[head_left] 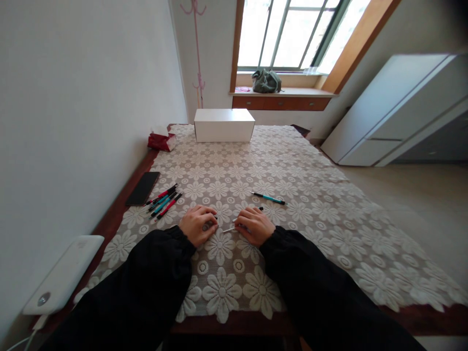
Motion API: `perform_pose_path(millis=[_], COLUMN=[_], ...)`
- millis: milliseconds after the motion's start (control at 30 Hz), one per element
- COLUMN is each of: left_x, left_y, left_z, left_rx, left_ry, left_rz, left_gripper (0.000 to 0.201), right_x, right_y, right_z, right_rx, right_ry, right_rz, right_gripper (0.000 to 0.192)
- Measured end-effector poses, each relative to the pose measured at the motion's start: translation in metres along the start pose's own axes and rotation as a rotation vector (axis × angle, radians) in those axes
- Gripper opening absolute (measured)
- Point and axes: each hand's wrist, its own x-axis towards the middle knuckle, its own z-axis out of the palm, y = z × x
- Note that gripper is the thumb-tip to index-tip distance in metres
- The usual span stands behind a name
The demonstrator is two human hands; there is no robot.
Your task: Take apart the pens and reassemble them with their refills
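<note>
My left hand and my right hand rest close together on the lace tablecloth, both in black sleeves. Between them they pinch a thin whitish pen part, the right fingers at one end and the left fingers curled near the other. A dark piece pokes out behind my right hand; what it is cannot be told. A teal pen lies alone just beyond my right hand. To the left of my left hand sits a bundle of several red and teal pens.
A black phone lies on the bare wood at the left edge. A white flat device sits at the near left. At the far end stand a white box and a red tissue pack. A wall runs along the left.
</note>
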Motion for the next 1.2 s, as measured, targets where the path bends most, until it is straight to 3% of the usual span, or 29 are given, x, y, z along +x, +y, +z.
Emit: perform_pose_path(millis=[300,567,1067,1200], left_x=[0.0,0.001,-0.001,0.0], left_y=[0.001,-0.001,-0.003,-0.003], left_z=[0.0,0.001,0.003,0.002], left_rx=[-0.018,-0.016,-0.041,-0.054], left_ry=[0.017,0.002,0.022,0.03], left_rz=[-0.002,-0.01,-0.007,-0.005], left_gripper=[0.005,0.005,0.009,0.011], right_x=[0.0,-0.002,-0.004,-0.004], right_y=[-0.001,0.002,0.014,0.014], right_z=[-0.005,0.0,-0.001,-0.004], right_rx=[0.006,-0.013,-0.096,-0.071], right_ry=[0.085,0.056,0.042,0.068], right_rz=[0.08,0.053,0.216,0.185], right_gripper=[0.02,0.022,0.011,0.012])
